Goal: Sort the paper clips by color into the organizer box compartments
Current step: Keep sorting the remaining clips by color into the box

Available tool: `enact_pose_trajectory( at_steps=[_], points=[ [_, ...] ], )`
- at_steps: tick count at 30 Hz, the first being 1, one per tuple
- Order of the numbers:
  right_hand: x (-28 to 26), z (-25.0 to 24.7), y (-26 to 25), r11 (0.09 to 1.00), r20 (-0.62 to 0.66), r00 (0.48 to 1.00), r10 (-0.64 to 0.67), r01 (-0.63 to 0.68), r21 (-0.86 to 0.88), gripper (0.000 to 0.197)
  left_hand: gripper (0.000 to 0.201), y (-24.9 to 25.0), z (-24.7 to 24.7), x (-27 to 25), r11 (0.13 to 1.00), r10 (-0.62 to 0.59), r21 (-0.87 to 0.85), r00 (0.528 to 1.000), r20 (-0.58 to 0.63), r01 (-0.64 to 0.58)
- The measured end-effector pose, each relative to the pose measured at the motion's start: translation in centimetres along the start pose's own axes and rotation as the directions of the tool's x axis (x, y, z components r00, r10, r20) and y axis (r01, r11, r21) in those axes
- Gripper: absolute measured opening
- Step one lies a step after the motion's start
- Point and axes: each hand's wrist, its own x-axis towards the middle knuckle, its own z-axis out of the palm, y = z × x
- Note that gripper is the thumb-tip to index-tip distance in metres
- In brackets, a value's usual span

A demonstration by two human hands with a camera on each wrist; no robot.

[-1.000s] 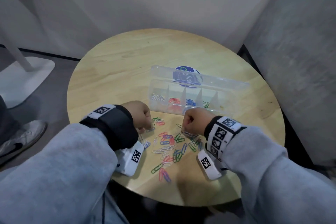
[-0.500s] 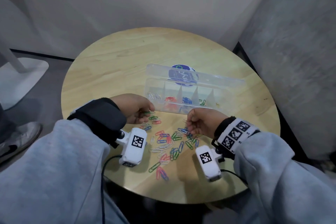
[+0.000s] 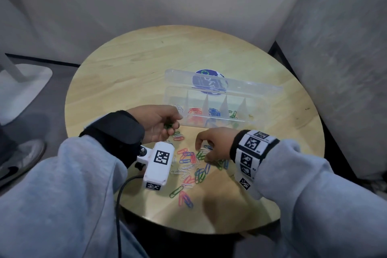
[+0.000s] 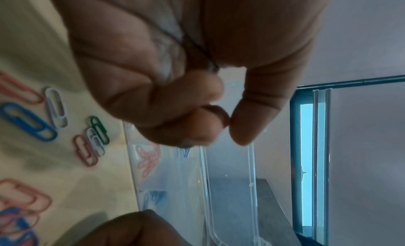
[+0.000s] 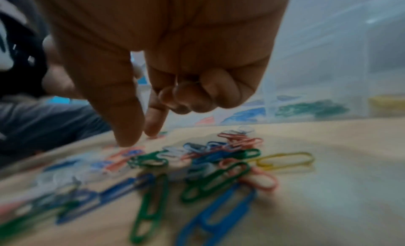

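Observation:
My left hand [image 3: 161,123] hovers just in front of the clear organizer box [image 3: 217,120], fingers curled round green paper clips [image 3: 168,125]. In the left wrist view the left hand [image 4: 228,125] has thumb and forefinger tips together; the clips are hidden there. My right hand [image 3: 204,148] reaches down into the loose pile of coloured clips [image 3: 188,165]. Seen from the right wrist, the right hand [image 5: 138,137] has thumb and forefinger straight and apart over the pile [image 5: 197,163], other fingers curled, holding nothing. The box holds white [image 3: 179,107], red [image 3: 194,111], blue [image 3: 214,112] and green [image 3: 232,114] clips in separate compartments.
The round wooden table [image 3: 146,58] has bare wood behind and left of the box. The box lid [image 3: 219,84] stands open at the back. A lone yellow clip [image 5: 285,160] lies at the pile's right. A grey panel [image 3: 335,69] stands at the right; a shoe [image 3: 18,159] is on the floor at the left.
Both hands rose from knuckles-down fists on the table. The left turned palm-up with green clips in it. The right dropped back onto the pile with thumb and forefinger spread.

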Motion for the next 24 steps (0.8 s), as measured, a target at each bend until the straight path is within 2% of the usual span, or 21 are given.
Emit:
enact_pose_trajectory(
  at_steps=[1,2,3,4,5,6,12,14,16,19,22,24],
  points=[
    [0.2,0.1,-0.1,0.999,0.009,1.000,-0.004,0.005,-0.040,0.032,0.025,0.0,0.2,0.2,0.990,0.015,0.140,0.998,-0.053,-0.008],
    [0.3,0.2,-0.2,0.997,0.009,1.000,-0.013,0.014,-0.073,0.033,0.025,0.0,0.3,0.3,0.941,0.046,0.338,0.993,-0.109,-0.007],
    [0.4,0.3,-0.2,0.995,0.005,1.000,-0.019,0.019,-0.100,0.031,0.024,-0.2,0.4,0.5,0.835,0.093,0.550,0.983,-0.156,0.008],
    [0.5,0.5,-0.2,0.993,0.002,1.000,-0.019,0.019,-0.116,0.028,0.021,-0.3,0.4,0.5,0.679,0.162,0.734,0.969,-0.187,0.028],
    [0.7,0.6,-0.2,0.993,0.000,1.000,-0.017,0.017,-0.120,0.023,0.014,-0.5,0.4,0.6,0.534,0.225,0.844,0.953,-0.202,0.053],
    [0.8,0.6,-0.1,0.993,-0.003,1.000,-0.014,0.014,-0.115,0.017,0.008,-0.6,0.6,0.5,0.445,0.260,0.893,0.943,-0.208,0.074],
    [0.9,0.8,0.2,0.997,-0.021,0.999,-0.041,0.039,-0.065,0.005,0.027,-0.9,1.8,1.4,0.353,0.301,0.933,0.934,-0.191,0.077],
    [0.5,0.7,0.5,0.999,-0.062,0.998,-0.027,0.030,0.044,0.006,0.028,-0.9,2.1,1.9,0.322,0.304,0.942,0.932,-0.195,0.092],
    [0.1,0.4,1.2,0.965,-0.097,0.995,0.027,-0.001,0.261,0.010,0.028,-0.9,2.3,2.4,0.287,0.292,0.952,0.936,-0.197,0.111],
    [-0.4,0.1,2.4,0.820,-0.090,0.991,0.094,-0.026,0.571,0.020,0.027,-1.0,2.4,2.9,0.219,0.273,0.967,0.943,-0.192,0.134],
    [-0.8,0.2,3.6,0.672,-0.029,0.991,0.127,-0.064,0.738,0.028,0.025,-1.3,2.3,3.4,0.138,0.245,0.976,0.949,-0.198,0.168],
    [-0.9,0.4,4.2,0.525,0.008,0.988,0.155,-0.089,0.846,0.030,0.027,-1.5,2.2,3.7,0.133,0.216,0.971,0.950,-0.226,0.200]
  ],
)
